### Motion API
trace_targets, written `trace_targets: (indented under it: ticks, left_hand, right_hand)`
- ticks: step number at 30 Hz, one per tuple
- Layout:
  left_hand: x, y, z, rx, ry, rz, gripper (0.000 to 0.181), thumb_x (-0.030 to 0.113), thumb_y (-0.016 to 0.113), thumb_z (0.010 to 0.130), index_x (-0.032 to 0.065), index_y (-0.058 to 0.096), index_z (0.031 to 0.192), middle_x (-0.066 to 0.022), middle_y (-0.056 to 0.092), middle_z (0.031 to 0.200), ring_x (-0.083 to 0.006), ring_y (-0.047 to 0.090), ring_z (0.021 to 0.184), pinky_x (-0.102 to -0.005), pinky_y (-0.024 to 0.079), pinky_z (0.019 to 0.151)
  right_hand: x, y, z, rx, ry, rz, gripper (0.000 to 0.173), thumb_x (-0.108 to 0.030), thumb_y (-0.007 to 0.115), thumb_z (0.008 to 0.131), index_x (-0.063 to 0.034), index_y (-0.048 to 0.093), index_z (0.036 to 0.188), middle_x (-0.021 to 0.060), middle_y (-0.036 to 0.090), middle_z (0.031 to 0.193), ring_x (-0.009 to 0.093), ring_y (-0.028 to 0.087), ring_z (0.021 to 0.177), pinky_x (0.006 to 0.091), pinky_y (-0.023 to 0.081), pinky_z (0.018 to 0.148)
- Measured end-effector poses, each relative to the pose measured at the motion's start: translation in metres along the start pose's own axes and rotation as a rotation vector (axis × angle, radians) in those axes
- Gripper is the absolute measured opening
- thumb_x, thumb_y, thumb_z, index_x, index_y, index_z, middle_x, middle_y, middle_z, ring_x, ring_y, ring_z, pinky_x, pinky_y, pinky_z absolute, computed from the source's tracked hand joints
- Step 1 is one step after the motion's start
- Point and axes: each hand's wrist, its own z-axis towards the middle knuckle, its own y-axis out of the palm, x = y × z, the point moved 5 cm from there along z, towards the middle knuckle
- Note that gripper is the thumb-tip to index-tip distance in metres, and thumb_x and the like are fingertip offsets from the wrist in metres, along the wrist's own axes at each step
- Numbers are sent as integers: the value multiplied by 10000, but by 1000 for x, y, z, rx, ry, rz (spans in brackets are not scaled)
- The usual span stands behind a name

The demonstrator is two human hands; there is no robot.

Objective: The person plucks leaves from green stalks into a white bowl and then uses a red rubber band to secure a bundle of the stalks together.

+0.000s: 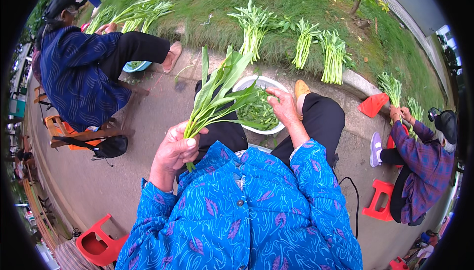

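My left hand (177, 147) grips a small bunch of water spinach (213, 96) by its stems. The long leaves fan out up and to the right over my lap, and the stem ends stick out below my fist. My right hand (284, 105) is over the right side of a white plastic basket (244, 81), its thumb and fingertips pinched on a bit of green leaf (263, 95). Torn leaves and short stem pieces (259, 112) lie in the basket, which stands on the pavement between my legs. The leaves of the held bunch hide part of it.
Bundles of greens (255, 29) (305, 42) (333, 57) lie along the grassy kerb ahead. A seated person (79, 73) is at left, near a black bag (111, 146). Another person (426, 170) handles greens at right. Red plastic stools (379, 200) (98, 242) stand on the pavement.
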Motion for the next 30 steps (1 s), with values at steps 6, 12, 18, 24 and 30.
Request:
trace_targets:
  ticks: [6, 12, 18, 24, 30]
  left_hand:
    - [0, -1, -2, 4, -10, 20, 374, 95, 648, 797, -64, 536, 1117, 37, 403, 587, -30, 301, 424, -195, 233, 383]
    - [-1, 3, 2, -16, -29, 60, 377, 107, 659, 797, -64, 539, 1111, 42, 407, 590, -31, 306, 423, -195, 238, 383]
    - [-1, 0, -2, 4, -40, 70, 376, 112, 666, 796, -66, 542, 1104, 41, 416, 594, -30, 324, 423, -195, 247, 380]
    - [-3, 4, 1, -22, -51, 111, 376, 120, 659, 800, -67, 542, 1106, 42, 421, 590, -32, 337, 414, -199, 247, 375]
    - [-1, 6, 3, 10, -25, 108, 353, 122, 647, 812, -56, 547, 1100, 49, 406, 563, -26, 314, 399, -198, 227, 367]
  right_hand:
    - [-31, -18, 4, 18, 250, 382, 255, 27, 544, 813, 30, 647, 1047, 65, 675, 826, 85, 614, 763, 229, 502, 697]
    - [-57, -36, 9, 12, 70, 353, 237, 10, 599, 814, 13, 653, 1045, 31, 639, 859, 97, 600, 766, 229, 484, 700]
    - [-164, -64, 24, -88, -236, 336, 325, -108, 621, 860, -11, 600, 1171, 61, 579, 1063, 134, 564, 912, 262, 469, 806]
    - [-209, -70, 31, -104, -597, -37, 226, -62, 622, 813, -46, 634, 1038, 128, 618, 936, 273, 606, 843, 349, 496, 705]
    - [-209, -61, 30, 41, -731, -310, 72, 16, 594, 787, -24, 602, 848, 119, 562, 757, 308, 580, 729, 388, 469, 630]
